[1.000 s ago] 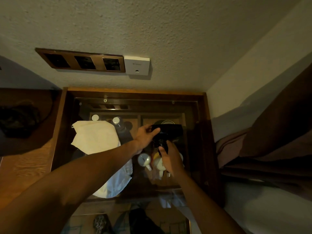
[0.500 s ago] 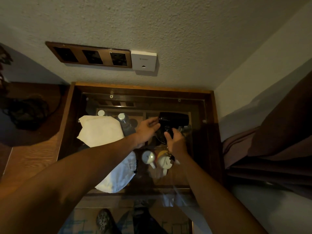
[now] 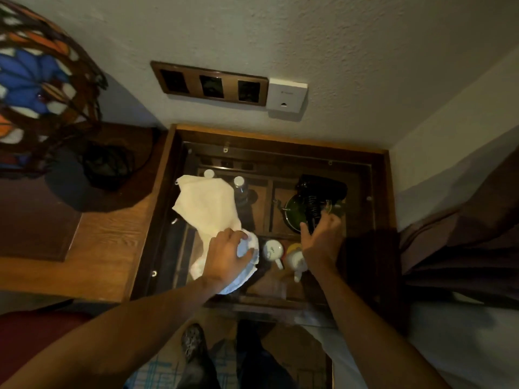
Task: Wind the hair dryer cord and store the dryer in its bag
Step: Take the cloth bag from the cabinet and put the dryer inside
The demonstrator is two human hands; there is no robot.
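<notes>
A black hair dryer point(image 3: 320, 192) with its cord coiled around the handle lies on the glass top of a wooden cabinet point(image 3: 280, 136), at the right. My right hand point(image 3: 320, 242) grips the dryer's handle from below. A white cloth bag point(image 3: 207, 209) lies on the glass at the left. On the bag's near, bunched end rests my left hand point(image 3: 227, 259), fingers closed on the fabric.
Under the glass stand two water bottles point(image 3: 238, 186), white mugs point(image 3: 273, 249) and a green kettle point(image 3: 295, 211). A stained-glass lamp point(image 3: 36, 88) stands on the wooden desk point(image 3: 112, 248) at left. Wall sockets point(image 3: 209, 84) are above. A curtain point(image 3: 463, 234) hangs at right.
My left hand has left the dryer and moved down-left onto the white bag. My right hand keeps hold of the dryer's handle. The camera view has shifted left, bringing the lamp in.
</notes>
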